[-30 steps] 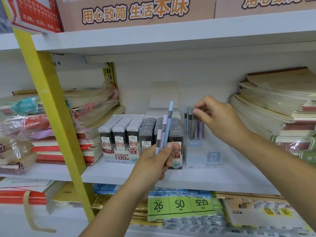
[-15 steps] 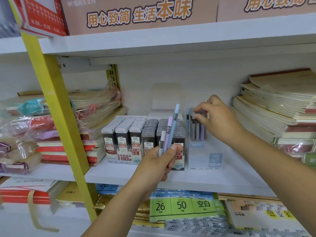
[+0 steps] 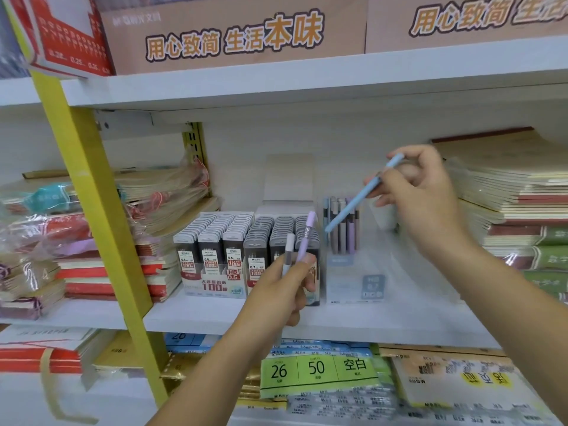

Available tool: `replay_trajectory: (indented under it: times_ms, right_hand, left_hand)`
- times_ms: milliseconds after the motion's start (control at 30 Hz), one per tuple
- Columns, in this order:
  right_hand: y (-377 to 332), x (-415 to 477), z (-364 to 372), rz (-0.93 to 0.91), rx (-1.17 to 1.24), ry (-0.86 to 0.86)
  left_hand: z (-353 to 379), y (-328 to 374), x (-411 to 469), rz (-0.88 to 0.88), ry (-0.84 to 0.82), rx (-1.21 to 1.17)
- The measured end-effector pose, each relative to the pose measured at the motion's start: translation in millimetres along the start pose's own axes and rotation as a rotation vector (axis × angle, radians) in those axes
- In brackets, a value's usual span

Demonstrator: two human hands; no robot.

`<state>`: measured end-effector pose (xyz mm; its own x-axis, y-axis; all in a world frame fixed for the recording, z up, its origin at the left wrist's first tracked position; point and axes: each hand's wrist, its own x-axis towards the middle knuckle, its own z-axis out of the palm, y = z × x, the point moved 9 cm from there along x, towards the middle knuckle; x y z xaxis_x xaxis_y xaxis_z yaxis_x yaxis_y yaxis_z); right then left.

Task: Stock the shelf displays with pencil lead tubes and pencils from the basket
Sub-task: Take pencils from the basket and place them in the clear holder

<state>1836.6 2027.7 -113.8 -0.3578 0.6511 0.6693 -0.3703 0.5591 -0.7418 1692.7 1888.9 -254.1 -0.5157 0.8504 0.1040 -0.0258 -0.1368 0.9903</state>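
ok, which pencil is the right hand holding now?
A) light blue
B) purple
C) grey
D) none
A: the right hand pinches the light blue pencil, tilted tip-down over the clear pencil display box; the purple pencil and grey pencil are in the left hand.

White shelving (image 3: 307, 84) on a yellow upright (image 3: 101, 229), evenly lit.

Left hand (image 3: 278, 287) fisted upright; right hand (image 3: 424, 195) raised, fingers (image 3: 381, 182) pinched.
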Motion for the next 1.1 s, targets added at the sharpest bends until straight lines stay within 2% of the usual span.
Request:
replay_trajectory:
  times_ms: [67, 167, 267, 433, 633, 833, 900, 1000, 1100]
  right_hand:
    - [-1, 6, -2, -0.073, -0.190, -0.055]
    - [18, 4, 17, -0.088, -0.486, -0.207]
    - [31, -4, 39, -0.149, -0.618, -0.309]
    - [48, -7, 56, -0.213, -0.797, -0.386]
    - [52, 2, 56, -0.181, -0.812, -0.371]
    - [36, 13, 67, -0.402, -1.041, -0.215]
    - [40, 16, 65, -0.366, -1.091, -0.198]
    - [54, 16, 65, -0.278, -1.160, -0.276]
    - [47, 13, 60, -0.273, -1.148, -0.262]
  left_hand:
    - [-6, 0, 1, -0.008, 0.034, -0.041]
    - [-13, 2, 0, 0.042, 0.064, -0.004]
    - [-16, 3, 0, 0.082, 0.061, 0.013]
    - [-21, 4, -2, 0.114, 0.042, 0.072]
    - [-26, 6, -4, 0.124, 0.050, 0.089]
    - [-29, 10, -4, 0.136, 0.058, 0.089]
    - [-30, 11, -4, 0.139, 0.058, 0.080]
    - [-28, 12, -4, 0.142, 0.049, 0.076]
    - [-22, 14, -5, 0.154, 0.025, 0.081]
